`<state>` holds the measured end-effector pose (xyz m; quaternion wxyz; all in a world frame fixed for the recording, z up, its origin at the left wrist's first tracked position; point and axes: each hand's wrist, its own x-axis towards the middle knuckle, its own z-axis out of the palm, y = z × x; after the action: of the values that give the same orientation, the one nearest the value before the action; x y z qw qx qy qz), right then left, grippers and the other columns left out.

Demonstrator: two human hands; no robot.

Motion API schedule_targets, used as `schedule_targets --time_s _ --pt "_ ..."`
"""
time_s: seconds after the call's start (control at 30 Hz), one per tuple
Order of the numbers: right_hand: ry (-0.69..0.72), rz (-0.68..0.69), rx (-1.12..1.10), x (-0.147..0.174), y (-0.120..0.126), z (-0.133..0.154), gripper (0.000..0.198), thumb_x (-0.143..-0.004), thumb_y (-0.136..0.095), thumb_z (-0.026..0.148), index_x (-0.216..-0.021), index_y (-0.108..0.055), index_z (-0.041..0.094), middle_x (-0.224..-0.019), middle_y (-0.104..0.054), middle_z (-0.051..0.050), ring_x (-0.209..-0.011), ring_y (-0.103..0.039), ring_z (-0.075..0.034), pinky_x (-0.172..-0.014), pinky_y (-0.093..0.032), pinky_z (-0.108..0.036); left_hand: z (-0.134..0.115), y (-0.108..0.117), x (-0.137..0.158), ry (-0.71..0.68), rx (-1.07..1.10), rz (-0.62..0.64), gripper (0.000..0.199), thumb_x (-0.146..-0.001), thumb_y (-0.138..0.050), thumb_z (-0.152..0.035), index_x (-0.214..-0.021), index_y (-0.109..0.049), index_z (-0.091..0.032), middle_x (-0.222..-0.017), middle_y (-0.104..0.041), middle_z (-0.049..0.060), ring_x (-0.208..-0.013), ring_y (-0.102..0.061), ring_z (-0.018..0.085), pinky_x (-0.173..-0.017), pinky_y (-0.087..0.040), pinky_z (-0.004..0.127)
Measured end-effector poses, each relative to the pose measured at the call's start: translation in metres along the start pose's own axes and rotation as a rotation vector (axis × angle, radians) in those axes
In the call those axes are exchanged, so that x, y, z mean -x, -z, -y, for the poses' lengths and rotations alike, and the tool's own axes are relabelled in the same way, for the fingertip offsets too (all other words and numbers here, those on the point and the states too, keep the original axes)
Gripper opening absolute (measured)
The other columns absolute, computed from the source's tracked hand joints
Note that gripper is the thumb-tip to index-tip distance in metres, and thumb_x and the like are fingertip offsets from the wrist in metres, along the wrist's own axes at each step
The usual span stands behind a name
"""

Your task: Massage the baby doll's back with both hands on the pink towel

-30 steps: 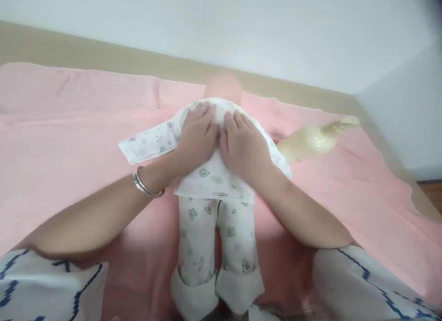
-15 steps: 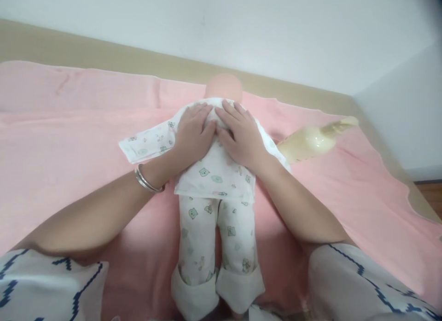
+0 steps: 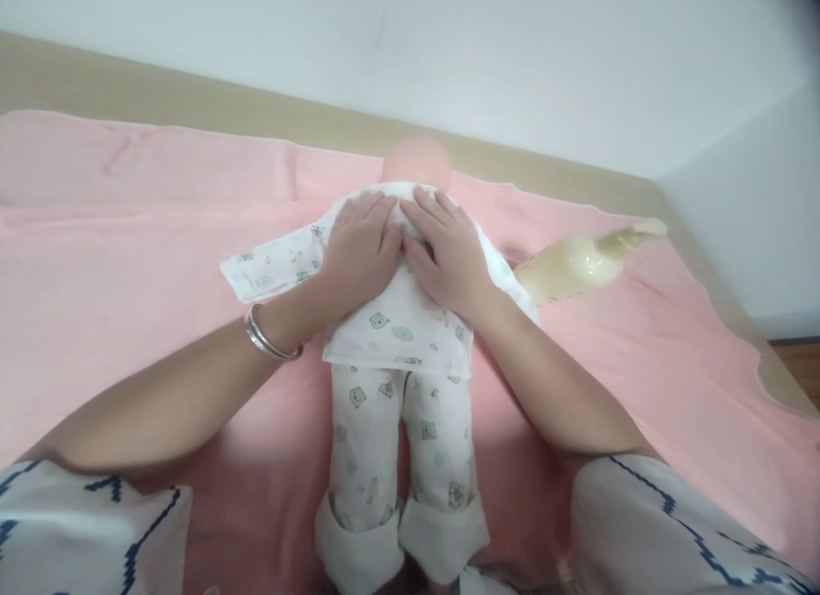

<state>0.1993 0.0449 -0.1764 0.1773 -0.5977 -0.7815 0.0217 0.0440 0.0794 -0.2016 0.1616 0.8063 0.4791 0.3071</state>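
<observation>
Centrally, a white-clad doll [image 3: 398,343] lies lengthwise on a pink blanket [image 3: 160,236], its head [image 3: 416,161] at the far edge. The left hand [image 3: 364,247] and right hand [image 3: 449,252] rest flat on its upper torso, fingers extended, grasping nothing. Silvery bangles [image 3: 264,341] circle the left wrist.

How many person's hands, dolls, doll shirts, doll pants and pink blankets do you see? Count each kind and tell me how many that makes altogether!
Left hand and right hand: 2
Doll: 1
Doll shirt: 1
Doll pants: 1 pair
Pink blanket: 1
Total: 6
</observation>
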Motion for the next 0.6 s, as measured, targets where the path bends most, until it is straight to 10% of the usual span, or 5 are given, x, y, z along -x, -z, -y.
schedule_targets --time_s 0.6 --pt "-0.021 0.002 0.046 0.005 0.001 0.007 0.054 -0.099 -0.027 0.022 -0.148 -0.047 0.018 -0.162 -0.039 -0.01 -0.151 -0.032 -0.032 -0.12 -0.033 -0.06 -0.021 -0.002 0.017 0.075 0.089 0.041 0.055 -0.098 -0.028 -0.022 -0.15 -0.038 -0.008 -0.163 -0.034 0.014 -0.157 -0.025 0.025 -0.133 -0.021 0.05"
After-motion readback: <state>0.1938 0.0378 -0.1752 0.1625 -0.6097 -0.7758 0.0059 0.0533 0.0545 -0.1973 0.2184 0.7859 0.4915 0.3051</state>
